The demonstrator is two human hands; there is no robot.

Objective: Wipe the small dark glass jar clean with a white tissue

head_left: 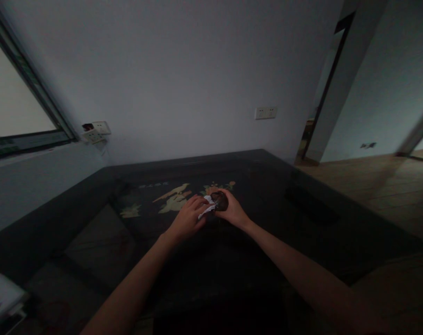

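Both my arms reach out over a dark glass table (302,204) with a pale painted pattern under its top. My left hand (188,216) is closed on a small white cloth or tissue (207,207) and presses it against a small dark rounded object (220,201). My right hand (232,209) is wrapped round that dark object from the right and holds it just above the table. The room is dim, so I cannot make out what the object is.
A white object (3,298) lies at the table's near left corner. Wall sockets (96,131) sit by a window (12,102) on the left. A doorway (323,93) and wooden floor (379,186) are to the right.
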